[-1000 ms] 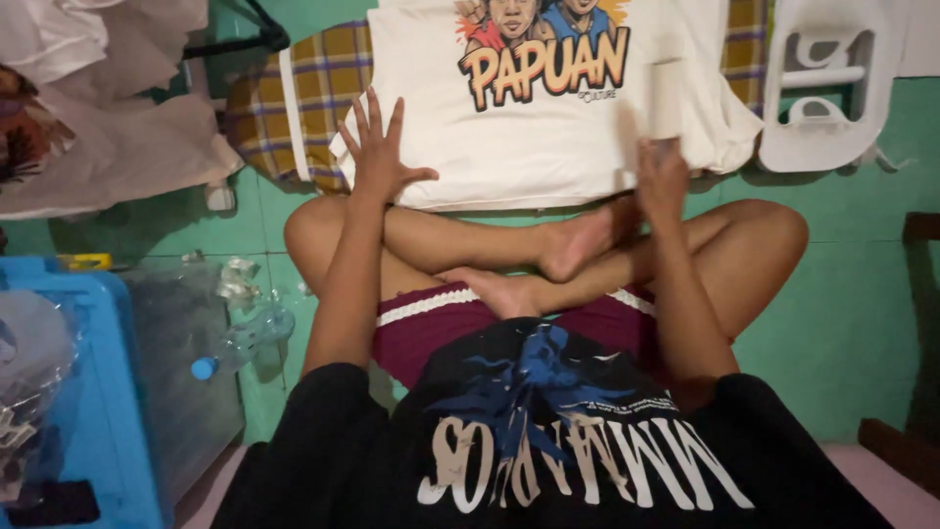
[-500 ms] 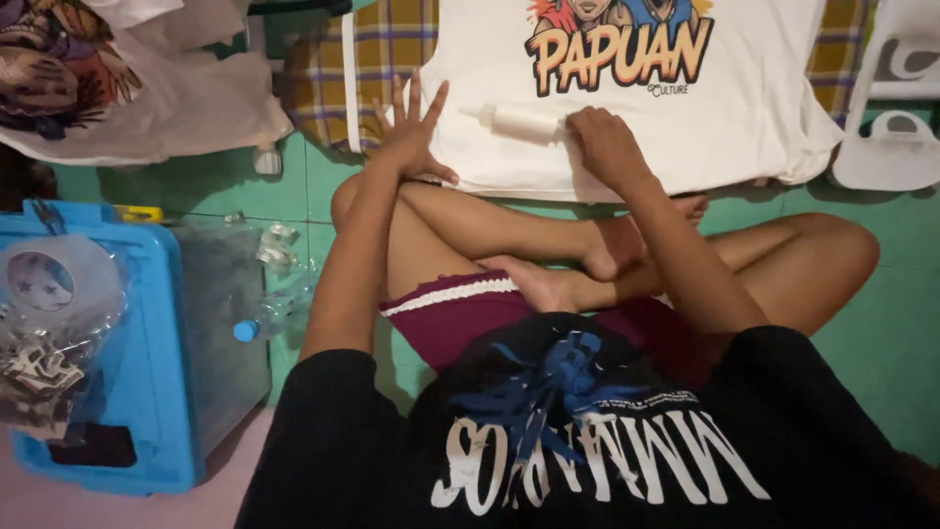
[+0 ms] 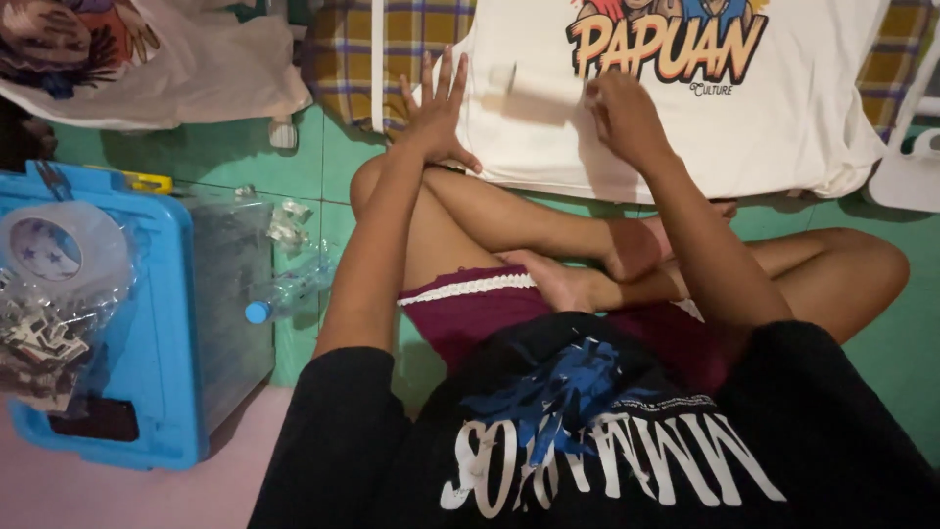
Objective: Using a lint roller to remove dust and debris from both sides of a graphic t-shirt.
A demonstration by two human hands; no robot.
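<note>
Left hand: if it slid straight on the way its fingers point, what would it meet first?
The left hand lies flat on the white shirt's left edge, fingers pointing away from the person. Straight on it would probably meet the plaid cloth under the shirt; depth is unclear.

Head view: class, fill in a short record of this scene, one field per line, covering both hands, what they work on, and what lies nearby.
Left hand: left hand flat, fingers spread, pressing the shirt's edge
Right hand: right hand closed on a blurred roller-like tool
Work item: white printed T-shirt spread flat
Underlay: plaid cloth
Floor: green tiles
Left side: blue plastic bin, plastic bottle
Posture: seated cross-legged
</note>
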